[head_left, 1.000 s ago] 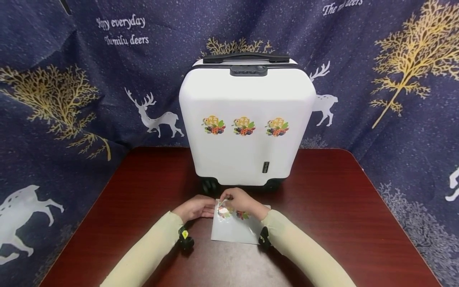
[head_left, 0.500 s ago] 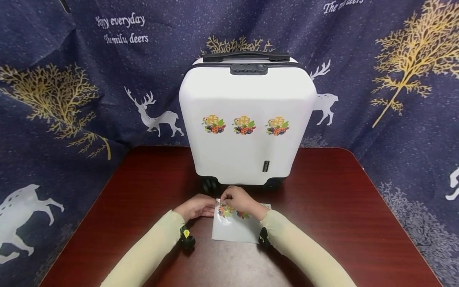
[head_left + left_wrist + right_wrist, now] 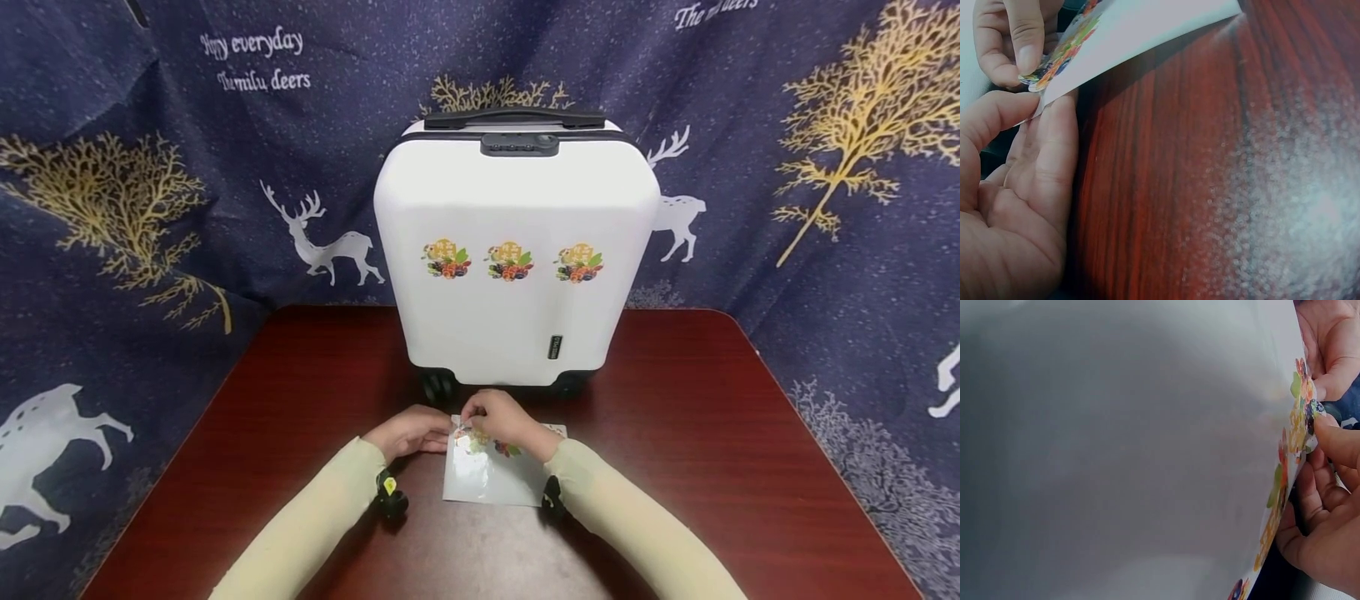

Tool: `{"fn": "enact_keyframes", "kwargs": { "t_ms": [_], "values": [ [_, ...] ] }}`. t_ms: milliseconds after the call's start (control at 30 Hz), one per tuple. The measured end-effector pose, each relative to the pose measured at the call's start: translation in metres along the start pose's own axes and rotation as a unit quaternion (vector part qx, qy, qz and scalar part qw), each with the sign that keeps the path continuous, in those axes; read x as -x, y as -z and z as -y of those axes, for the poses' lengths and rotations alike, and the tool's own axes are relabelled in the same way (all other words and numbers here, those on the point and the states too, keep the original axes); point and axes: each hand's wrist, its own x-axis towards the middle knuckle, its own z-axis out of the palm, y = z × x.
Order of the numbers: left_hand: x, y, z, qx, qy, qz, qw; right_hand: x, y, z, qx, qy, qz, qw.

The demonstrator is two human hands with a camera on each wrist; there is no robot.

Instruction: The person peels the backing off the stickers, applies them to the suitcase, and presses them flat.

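A glossy white sticker sheet (image 3: 495,485) with colourful fruit stickers stands tilted just above the table in the head view. My left hand (image 3: 411,432) pinches its left corner between thumb and fingers, as the left wrist view shows. From above, my right hand (image 3: 508,418) reaches over the sheet and pinches the edge of the leftmost fruit sticker (image 3: 1310,409), its thumb on the print. That sticker's edge appears lifted off the sheet in the left wrist view. Another fruit sticker (image 3: 506,448) lies beside it, partly covered by the right hand.
Right behind the hands a white suitcase (image 3: 510,325) stands upright, with three fruit stickers (image 3: 511,262) in a row on its front. The dark red table (image 3: 690,433) extends to both sides. A blue deer-print cloth (image 3: 322,150) hangs behind.
Both hands stay nearly in place on the sheet. The right fingers have shifted slightly at the leftmost sticker, and the glare on the sheet has moved.
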Motion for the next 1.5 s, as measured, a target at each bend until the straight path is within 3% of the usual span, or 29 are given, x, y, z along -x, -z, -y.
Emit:
{"fn": "enact_keyframes", "kwargs": {
  "t_ms": [300,833,1500],
  "values": [
    [0.0,0.002,-0.001,-0.01,0.004,0.018,0.9998,0.002,0.005,0.001,0.004,-0.001,0.012,1.0],
    [0.001,-0.002,-0.004,-0.007,0.013,0.018,0.9997,0.006,0.012,0.003,0.004,-0.008,0.023,1.0],
    [0.0,-0.002,-0.004,-0.023,0.024,-0.005,0.9994,0.01,0.018,0.001,-0.023,-0.003,0.044,0.999]
  ]
}}
